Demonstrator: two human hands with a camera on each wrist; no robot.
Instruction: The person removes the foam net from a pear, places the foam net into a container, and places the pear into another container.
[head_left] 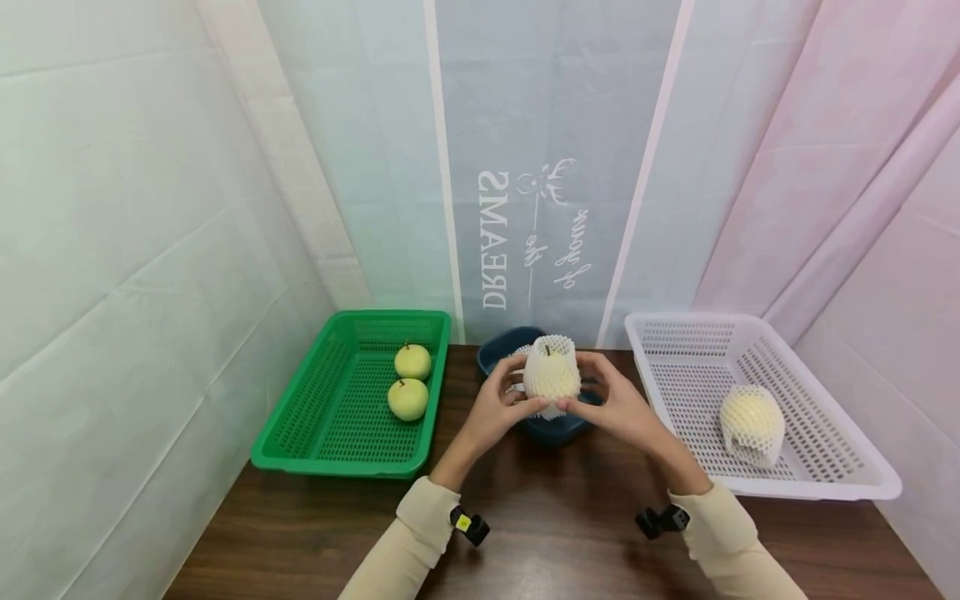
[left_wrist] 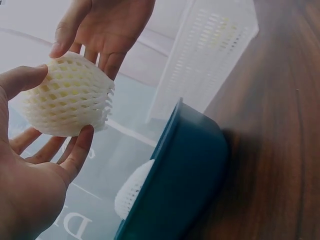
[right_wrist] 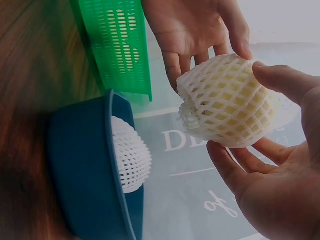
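Between both hands, above a dark blue basin (head_left: 557, 429), is a pale yellow pear (head_left: 553, 377) in a white foam net sleeve (right_wrist: 220, 100). The left hand (head_left: 495, 402) holds it from the left, thumb on the near side and fingers curved round the sleeve. From the right, the right hand (head_left: 621, 404) grips it the same way, thumb tips close together. The pear's stem shows in the sleeve's open top in the head view. Inside the basin, more white foam netting (right_wrist: 131, 155) rises near the rim; the rest of its contents is hidden.
On the left stands a green basket (head_left: 345, 467) with two bare pears (head_left: 408, 400) along its right side. A white basket (head_left: 825, 487) on the right holds one netted pear (head_left: 752, 423). All stand on a dark wooden table (head_left: 555, 533), with a printed curtain (head_left: 547, 100) behind.
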